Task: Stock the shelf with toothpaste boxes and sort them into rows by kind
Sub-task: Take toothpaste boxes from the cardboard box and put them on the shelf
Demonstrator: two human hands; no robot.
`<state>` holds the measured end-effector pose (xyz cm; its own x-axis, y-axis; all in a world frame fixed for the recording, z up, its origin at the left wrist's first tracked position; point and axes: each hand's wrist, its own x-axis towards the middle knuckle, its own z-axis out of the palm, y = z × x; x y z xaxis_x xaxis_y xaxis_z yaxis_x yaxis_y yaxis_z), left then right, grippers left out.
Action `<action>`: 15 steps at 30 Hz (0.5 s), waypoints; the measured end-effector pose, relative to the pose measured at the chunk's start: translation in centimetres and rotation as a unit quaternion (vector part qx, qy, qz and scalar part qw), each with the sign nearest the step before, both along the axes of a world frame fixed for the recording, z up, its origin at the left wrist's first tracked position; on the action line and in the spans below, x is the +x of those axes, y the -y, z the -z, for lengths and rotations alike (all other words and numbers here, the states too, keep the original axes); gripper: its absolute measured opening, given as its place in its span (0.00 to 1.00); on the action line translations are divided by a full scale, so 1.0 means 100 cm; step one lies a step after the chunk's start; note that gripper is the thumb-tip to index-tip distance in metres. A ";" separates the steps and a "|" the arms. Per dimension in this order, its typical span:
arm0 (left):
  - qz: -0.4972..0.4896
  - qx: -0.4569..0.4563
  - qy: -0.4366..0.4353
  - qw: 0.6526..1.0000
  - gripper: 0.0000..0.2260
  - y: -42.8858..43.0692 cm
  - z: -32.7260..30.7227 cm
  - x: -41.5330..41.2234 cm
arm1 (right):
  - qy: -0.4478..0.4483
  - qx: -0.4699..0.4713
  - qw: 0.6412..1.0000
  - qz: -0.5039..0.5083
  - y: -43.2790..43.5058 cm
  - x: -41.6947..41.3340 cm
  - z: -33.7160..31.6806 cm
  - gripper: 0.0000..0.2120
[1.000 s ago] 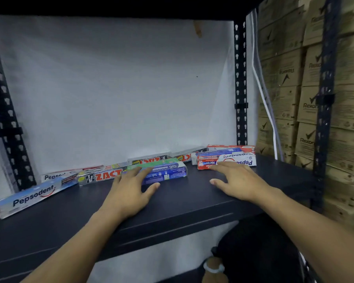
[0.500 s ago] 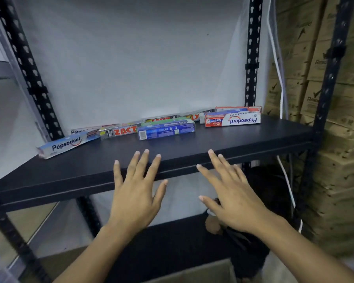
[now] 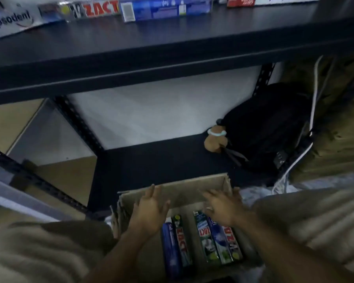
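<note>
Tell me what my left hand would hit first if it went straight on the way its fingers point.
Probably the far wall of the open brown cardboard box; the left hand points its fingers toward it. Depth is unclear; it might clear the rim.

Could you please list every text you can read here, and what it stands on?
"epsodent" (start cut off): white box on the shelf.
"ZACT": silver box beside it.
"ZACT": dark box and green box in the carton.
Too blurred: blue shelf box, red-and-white shelf box, blue carton box, rightmost carton box.
</note>
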<state>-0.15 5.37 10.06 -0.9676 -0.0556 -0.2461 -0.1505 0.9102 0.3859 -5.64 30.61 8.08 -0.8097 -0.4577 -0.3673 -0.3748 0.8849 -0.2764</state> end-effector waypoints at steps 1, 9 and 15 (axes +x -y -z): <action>-0.004 0.007 0.027 1.000 0.29 0.001 0.016 0.002 | 0.016 0.006 1.000 -0.010 0.003 0.005 0.015 0.31; -0.081 0.110 0.183 0.974 0.22 0.002 0.104 0.009 | 0.085 0.026 0.996 -0.026 0.028 0.012 0.105 0.30; -0.148 0.155 0.202 0.955 0.21 0.007 0.150 -0.010 | 0.078 0.012 0.997 -0.018 0.035 -0.004 0.145 0.30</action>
